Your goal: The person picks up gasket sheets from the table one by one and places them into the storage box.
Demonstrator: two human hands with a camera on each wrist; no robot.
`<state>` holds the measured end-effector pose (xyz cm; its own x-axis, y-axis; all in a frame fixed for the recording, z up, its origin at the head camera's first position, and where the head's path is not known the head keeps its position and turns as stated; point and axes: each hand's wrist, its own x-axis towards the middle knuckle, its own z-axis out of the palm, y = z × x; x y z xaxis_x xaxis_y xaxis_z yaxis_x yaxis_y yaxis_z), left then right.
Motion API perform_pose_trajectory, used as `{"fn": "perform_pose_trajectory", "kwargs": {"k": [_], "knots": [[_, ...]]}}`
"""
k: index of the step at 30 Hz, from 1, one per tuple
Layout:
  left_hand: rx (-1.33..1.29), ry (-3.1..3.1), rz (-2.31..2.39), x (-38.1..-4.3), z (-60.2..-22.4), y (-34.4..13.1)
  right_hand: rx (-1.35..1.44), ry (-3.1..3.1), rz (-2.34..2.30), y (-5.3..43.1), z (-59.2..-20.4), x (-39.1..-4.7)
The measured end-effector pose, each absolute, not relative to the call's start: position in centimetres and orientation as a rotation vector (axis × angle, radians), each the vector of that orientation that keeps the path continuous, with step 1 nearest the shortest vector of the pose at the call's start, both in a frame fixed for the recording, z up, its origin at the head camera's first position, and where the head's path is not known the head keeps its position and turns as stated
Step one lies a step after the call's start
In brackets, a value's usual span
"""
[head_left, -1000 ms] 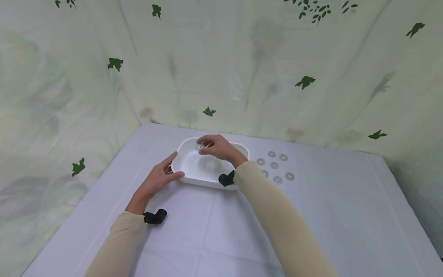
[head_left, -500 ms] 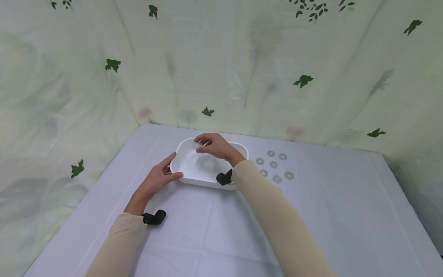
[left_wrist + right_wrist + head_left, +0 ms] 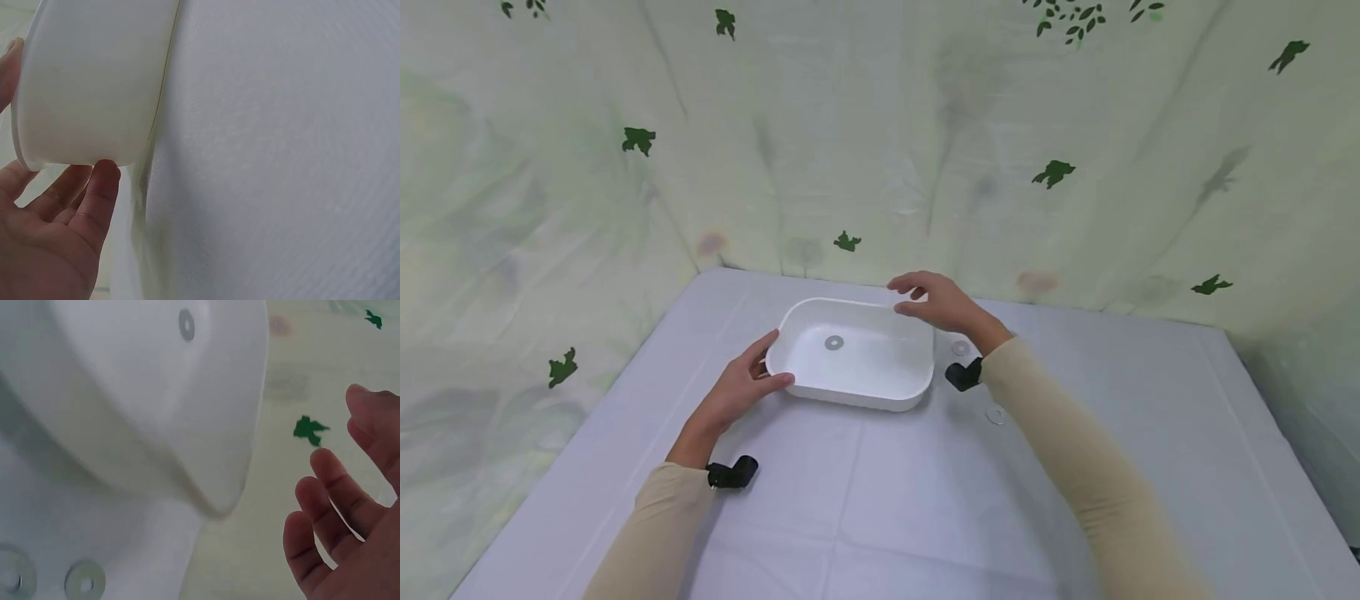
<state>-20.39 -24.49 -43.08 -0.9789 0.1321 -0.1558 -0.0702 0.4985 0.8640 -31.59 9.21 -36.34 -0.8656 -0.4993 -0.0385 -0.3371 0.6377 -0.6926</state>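
A white oblong tray [image 3: 880,367] with rounded corners stands on the table in the head view. One grey flat washer [image 3: 833,342] lies on its floor, left of the middle; the right wrist view shows this washer [image 3: 187,325] too. My left hand [image 3: 741,390] holds the tray's left end, thumb at the front corner and fingers round the far side. In the left wrist view, fingertips [image 3: 106,172] touch the outer wall. Over the tray's back right corner hovers my right hand [image 3: 936,300], fingers relaxed and bent, nothing between them.
Right of the tray, a washer [image 3: 960,348] and a clear-looking ring [image 3: 996,415] lie on the white cloth [image 3: 1150,467]; my right arm covers that area partly. A patterned curtain [image 3: 865,150] hangs behind the table.
My right hand has let go of the washer, which now lies in the tray, and has moved right toward the back right corner. The left hand keeps its hold.
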Motion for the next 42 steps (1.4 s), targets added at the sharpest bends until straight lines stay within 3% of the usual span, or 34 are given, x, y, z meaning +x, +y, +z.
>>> {"fn": "perform_pose_trajectory", "kwargs": {"k": [8, 13, 26, 42], "knots": [[0.055, 2.545, 1.487, -20.5, -43.2, -24.4, -0.334, 2.694, -0.966, 19.0, -37.5, -32.6], [0.058, 2.543, 1.482, -20.4, -43.2, -24.3, -0.222, 2.683, -0.949, 22.4, -39.3, -32.8], [0.053, 2.533, 1.483, -20.3, -43.2, -24.3, -0.027, 2.653, -1.048, 24.8, -42.5, -32.1], [0.032, 2.487, 1.507, -20.3, -43.4, -24.2, -0.071, 2.735, -0.853, 24.6, -44.5, -32.1]]}}
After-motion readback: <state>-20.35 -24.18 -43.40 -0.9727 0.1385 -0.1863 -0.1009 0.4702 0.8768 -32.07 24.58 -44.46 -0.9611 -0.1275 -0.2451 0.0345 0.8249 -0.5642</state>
